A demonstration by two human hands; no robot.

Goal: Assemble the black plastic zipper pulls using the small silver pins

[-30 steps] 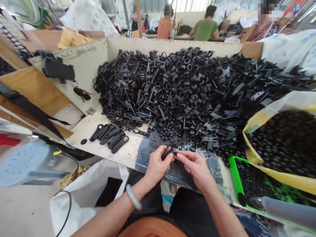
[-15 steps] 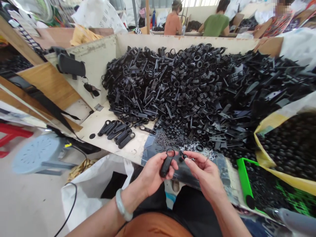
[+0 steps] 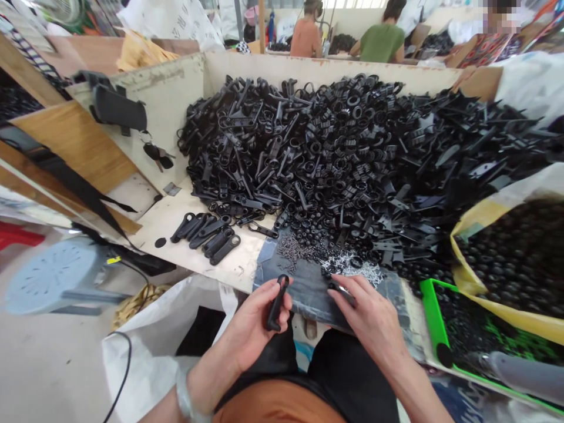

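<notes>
My left hand is closed round a long black plastic handle piece, held upright just off the table's front edge. My right hand lies on the dark mat with its fingers pinched on a small black part. Just beyond the fingers lie small silver screws and tiny black rings. A huge heap of black plastic parts fills the table behind.
A row of finished black handles lies on the bare board at the left. A yellow-rimmed bag of black pieces and a green tray stand right. A white sack hangs below the edge. Other people sit at the back.
My left hand dropped and drew back toward me with the handle piece. My right hand moved apart from it, down onto the mat.
</notes>
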